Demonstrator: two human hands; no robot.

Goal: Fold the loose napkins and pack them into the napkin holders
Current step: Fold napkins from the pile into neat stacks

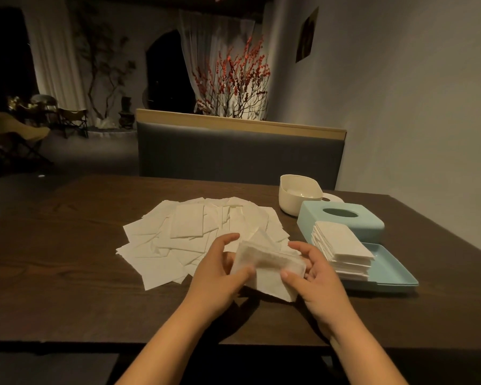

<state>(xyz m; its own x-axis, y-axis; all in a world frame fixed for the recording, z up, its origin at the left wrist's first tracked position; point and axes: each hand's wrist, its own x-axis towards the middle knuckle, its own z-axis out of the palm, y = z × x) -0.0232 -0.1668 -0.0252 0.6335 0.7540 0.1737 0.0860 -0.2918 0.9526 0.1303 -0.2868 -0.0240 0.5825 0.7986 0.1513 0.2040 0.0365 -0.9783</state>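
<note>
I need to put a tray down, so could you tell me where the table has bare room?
The table is bare left of the loose napkins and along the near edge. The right side is crowded: blue tray with folded stack, blue lid, cream holder.

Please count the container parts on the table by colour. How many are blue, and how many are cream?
Blue: 2, the lid and the tray holding folded napkins
Cream: 2, the tub and the lid behind it, mostly hidden
Total: 4
</note>
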